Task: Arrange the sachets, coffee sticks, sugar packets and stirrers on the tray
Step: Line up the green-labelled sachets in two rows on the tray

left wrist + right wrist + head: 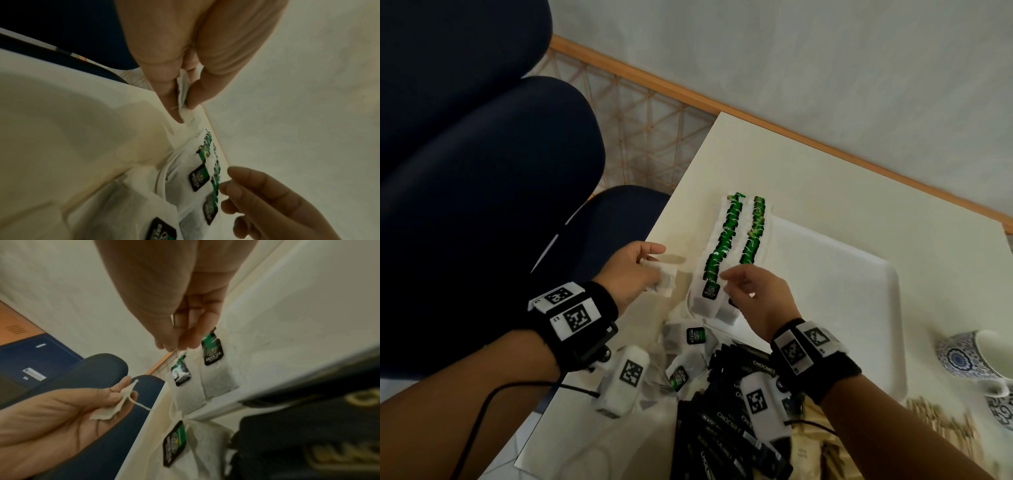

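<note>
We see two rows of green-tagged tea sachets [736, 236] lying along the white tray's [859, 274] left edge on the bench [688, 171]. Our left hand [631, 270] pinches a crumpled sachet [664, 279] beside the tray. Our right hand [758, 294] pinches together at the nearest sachet's string.

The white tray [859, 274] is bare over its middle and right part, towards the right of the frame, so a hand could pass there. Its left edge is lined by two rows of green-tagged tea bags [736, 236]. Below the tray, black coffee sticks [726, 425] and loose tea bags [688, 342] crowd the lower middle. At the right edge a blue-patterned cup [976, 356] and wooden stirrers [941, 421] block the way. The tabletop [808, 164] beyond the tray, at upper right, lies bare.
</note>
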The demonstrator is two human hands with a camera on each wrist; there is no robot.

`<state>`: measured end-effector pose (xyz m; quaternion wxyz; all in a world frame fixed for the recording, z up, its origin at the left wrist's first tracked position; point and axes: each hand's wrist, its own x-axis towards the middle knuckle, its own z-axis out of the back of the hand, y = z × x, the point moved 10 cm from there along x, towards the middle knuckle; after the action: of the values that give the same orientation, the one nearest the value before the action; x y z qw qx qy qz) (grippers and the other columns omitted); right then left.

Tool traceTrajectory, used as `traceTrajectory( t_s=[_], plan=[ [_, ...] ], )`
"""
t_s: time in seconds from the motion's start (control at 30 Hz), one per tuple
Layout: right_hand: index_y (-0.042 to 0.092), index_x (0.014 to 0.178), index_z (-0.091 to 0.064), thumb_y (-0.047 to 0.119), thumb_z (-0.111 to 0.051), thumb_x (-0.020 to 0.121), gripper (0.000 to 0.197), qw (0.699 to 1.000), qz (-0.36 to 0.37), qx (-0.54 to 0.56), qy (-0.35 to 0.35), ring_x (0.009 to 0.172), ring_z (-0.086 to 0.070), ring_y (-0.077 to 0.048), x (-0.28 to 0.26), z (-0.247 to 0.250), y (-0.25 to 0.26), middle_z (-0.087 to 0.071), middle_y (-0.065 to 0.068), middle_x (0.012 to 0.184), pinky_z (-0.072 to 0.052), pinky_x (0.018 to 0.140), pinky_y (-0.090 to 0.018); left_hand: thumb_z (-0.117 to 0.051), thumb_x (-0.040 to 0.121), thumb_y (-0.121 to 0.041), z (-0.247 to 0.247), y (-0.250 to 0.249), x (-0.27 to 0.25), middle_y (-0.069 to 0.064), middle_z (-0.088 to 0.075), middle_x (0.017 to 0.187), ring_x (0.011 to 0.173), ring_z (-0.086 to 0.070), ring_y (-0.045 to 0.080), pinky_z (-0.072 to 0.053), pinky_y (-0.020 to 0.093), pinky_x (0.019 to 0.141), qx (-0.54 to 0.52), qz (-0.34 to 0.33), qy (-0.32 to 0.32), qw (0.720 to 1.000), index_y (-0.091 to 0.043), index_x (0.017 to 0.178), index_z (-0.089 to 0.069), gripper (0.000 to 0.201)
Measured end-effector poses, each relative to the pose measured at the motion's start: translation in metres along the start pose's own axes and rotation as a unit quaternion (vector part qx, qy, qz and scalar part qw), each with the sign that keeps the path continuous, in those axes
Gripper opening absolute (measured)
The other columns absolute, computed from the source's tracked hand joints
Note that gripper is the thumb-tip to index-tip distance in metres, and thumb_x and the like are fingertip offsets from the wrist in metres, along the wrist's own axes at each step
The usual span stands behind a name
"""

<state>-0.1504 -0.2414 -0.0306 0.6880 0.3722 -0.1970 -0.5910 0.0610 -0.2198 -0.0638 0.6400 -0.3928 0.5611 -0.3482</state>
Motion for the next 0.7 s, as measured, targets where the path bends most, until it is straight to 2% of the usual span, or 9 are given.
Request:
traceTrajectory(
  t_s=[0.07,0.17,0.23,0.27,0.37,0.4,0.57,0.7],
  plan=[
    [0.028,0.089,-0.071,0.010,-0.058,0.088,0.022,0.997,0.034,-0.037,0.061,0.077,-0.061,0.002,-0.009,-0.012,0.006,-0.070,0.010,0.090,-0.047,0.072,-0.011,-0.061,0.078,0.010,0.000,-0.002,0.000,0.002,-0.057,0.090,0.078,-0.056,0.015,-0.047,0.025,0.066,-0.017,0.000,-0.005,1.000,-0.025,0.095,-0.060,0.039],
    [0.034,0.074,-0.067,0.002,-0.049,0.083,0.038,0.977,0.059,-0.101,0.180,0.085,-0.065,-0.017,-0.022,-0.042,0.008,-0.072,0.003,0.093,-0.052,0.079,-0.033,-0.067,0.079,0.005,-0.004,-0.006,-0.002,0.002,-0.056,0.084,0.075,-0.056,0.012,-0.049,0.017,0.061,-0.024,-0.012,-0.002,1.000,-0.020,0.093,-0.063,0.029],
    [0.033,0.063,-0.058,-0.003,-0.042,0.078,0.041,0.970,0.042,-0.122,0.204,0.096,-0.064,-0.020,-0.023,-0.051,0.005,-0.071,-0.001,0.097,-0.051,0.084,-0.038,-0.069,0.080,0.002,-0.004,-0.007,-0.003,0.000,-0.054,0.080,0.072,-0.054,0.009,-0.048,0.013,0.059,-0.022,-0.022,-0.010,0.999,-0.018,0.091,-0.065,0.024],
    [0.032,0.059,-0.054,-0.004,-0.040,0.076,0.041,0.969,0.032,-0.129,0.208,0.100,-0.063,-0.020,-0.021,-0.054,0.003,-0.071,-0.002,0.097,-0.051,0.086,-0.038,-0.069,0.081,0.002,-0.004,-0.007,-0.003,-0.002,-0.053,0.078,0.071,-0.054,0.009,-0.047,0.014,0.060,-0.024,-0.022,-0.014,0.999,-0.018,0.091,-0.065,0.023],
    [0.034,0.051,-0.049,-0.003,-0.038,0.072,0.044,0.969,0.020,-0.134,0.207,0.101,-0.063,-0.023,-0.017,-0.059,0.001,-0.071,-0.004,0.093,-0.051,0.085,-0.040,-0.065,0.084,0.003,-0.006,-0.003,-0.002,-0.001,-0.058,0.077,0.071,-0.055,0.014,-0.048,0.028,0.067,-0.053,0.001,-0.009,0.999,-0.017,0.091,-0.063,0.022],
    [0.034,0.051,-0.048,-0.003,-0.038,0.073,0.045,0.968,0.020,-0.136,0.209,0.102,-0.063,-0.023,-0.016,-0.059,0.001,-0.071,-0.004,0.093,-0.052,0.085,-0.040,-0.063,0.085,0.005,-0.008,-0.002,-0.003,0.000,-0.058,0.077,0.070,-0.055,0.014,-0.049,0.030,0.067,-0.066,0.009,-0.004,0.998,-0.017,0.091,-0.062,0.022],
    [0.031,0.053,-0.047,-0.005,-0.039,0.073,0.042,0.971,0.019,-0.131,0.200,0.103,-0.062,-0.024,-0.012,-0.056,0.008,-0.070,-0.004,0.101,-0.051,0.085,-0.037,-0.057,0.086,0.011,-0.012,0.000,-0.003,0.002,-0.057,0.082,0.070,-0.057,0.013,-0.053,0.024,0.058,-0.084,0.023,0.003,0.996,-0.015,0.091,-0.060,0.027],
    [0.033,0.059,-0.052,-0.003,-0.042,0.075,0.040,0.981,0.020,-0.099,0.167,0.090,-0.064,-0.021,-0.010,-0.046,0.009,-0.070,0.001,0.091,-0.052,0.078,-0.035,-0.050,0.087,0.016,-0.019,0.002,-0.003,0.002,-0.057,0.080,0.069,-0.057,0.013,-0.053,0.024,0.057,-0.089,0.035,0.017,0.995,-0.014,0.091,-0.060,0.032]
  ],
)
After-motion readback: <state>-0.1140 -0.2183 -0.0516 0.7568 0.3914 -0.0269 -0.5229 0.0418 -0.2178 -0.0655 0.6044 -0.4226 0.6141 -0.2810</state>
